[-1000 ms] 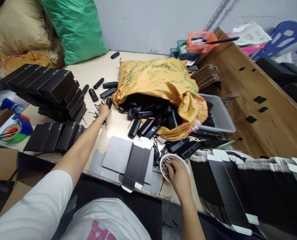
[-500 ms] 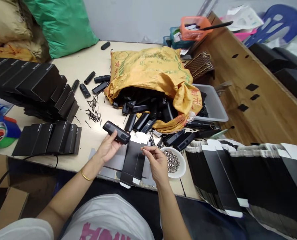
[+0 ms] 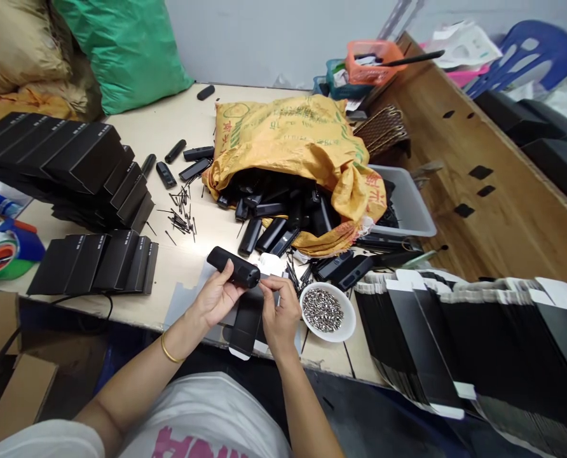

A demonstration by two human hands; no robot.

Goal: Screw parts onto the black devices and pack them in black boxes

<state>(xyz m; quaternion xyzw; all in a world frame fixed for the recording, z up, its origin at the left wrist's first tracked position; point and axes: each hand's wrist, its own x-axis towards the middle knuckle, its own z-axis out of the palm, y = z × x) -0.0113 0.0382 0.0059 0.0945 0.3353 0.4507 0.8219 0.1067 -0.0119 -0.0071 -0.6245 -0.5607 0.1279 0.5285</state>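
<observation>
Black device [image 3: 240,270] turned over, left hand [image 3: 215,300] grasping it, right hand [image 3: 280,313] now at its end (grip unclear)

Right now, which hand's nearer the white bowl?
Right. The right hand is just left of the bowl; the left hand is farther left, holding the black device.

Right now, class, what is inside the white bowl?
The white bowl holds small silver metal pieces; its bottom and anything beneath the top layer are covered.

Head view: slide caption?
Left hand holds a black device, right hand at its end, near a white bowl of metal parts.
</observation>
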